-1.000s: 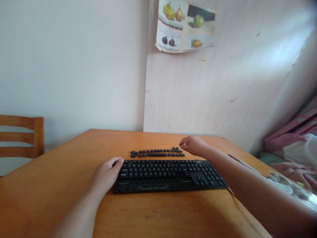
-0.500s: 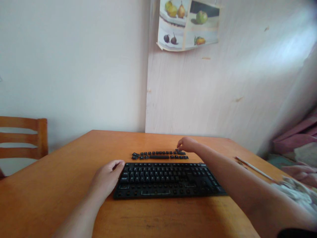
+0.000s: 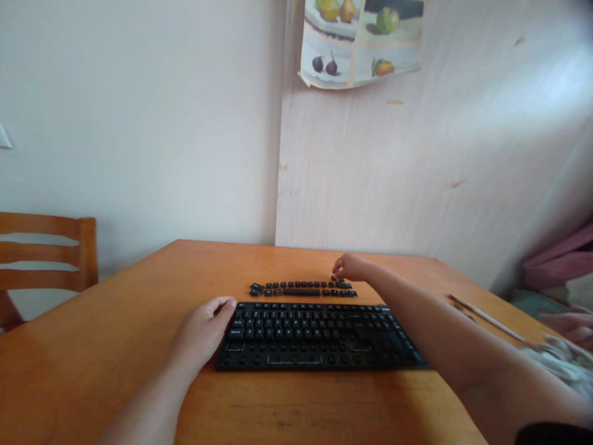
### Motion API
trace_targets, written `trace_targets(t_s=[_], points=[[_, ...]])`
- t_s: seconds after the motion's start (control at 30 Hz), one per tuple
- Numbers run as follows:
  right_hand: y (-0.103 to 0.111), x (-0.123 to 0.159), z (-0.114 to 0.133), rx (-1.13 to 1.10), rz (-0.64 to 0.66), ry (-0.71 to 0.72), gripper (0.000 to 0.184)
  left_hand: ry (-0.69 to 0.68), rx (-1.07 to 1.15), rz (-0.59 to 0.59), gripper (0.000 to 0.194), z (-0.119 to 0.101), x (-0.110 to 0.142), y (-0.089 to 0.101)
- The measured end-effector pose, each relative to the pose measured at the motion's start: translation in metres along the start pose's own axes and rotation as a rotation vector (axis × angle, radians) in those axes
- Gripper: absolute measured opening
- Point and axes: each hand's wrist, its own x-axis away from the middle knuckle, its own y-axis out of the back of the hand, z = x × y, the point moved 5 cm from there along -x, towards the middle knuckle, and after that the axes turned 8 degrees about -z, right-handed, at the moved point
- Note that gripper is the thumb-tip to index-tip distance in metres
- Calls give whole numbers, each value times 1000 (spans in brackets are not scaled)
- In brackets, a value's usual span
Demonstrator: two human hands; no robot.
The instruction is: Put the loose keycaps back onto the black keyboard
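Lying parallel to the far edge of the table [image 3: 111, 327], the black keyboard [image 3: 291, 333] has bare key sockets [image 3: 332, 359] nearest – pale-marked keys behind. The left hand [image 3: 202, 329] touches its far-left corner; the right hand [image 3: 352, 267] reaches loose keycaps [image 3: 301, 292] beyond – whether either grips, I cannot tell.

I am receiving soft, moderate light; pale glare is washing the wall panel [image 3: 361, 173] above the far-right corner of the table [image 3: 287, 402]. Shadow is dimming the near edge's right portion. Wide-angle distortion is stretching the right forearm [image 3: 445, 327]; keyboard [image 3: 287, 334] legends are blurring.
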Motion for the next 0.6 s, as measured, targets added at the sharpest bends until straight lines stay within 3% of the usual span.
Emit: trace_targets(t_s=[0.37, 0.6], points=[[-3, 1, 7, 5, -8, -20, 19, 6, 2, 2, 48, -3, 2, 1], [17, 24, 18, 11, -63, 14, 23, 5, -11, -5, 44, -3, 1, 1]])
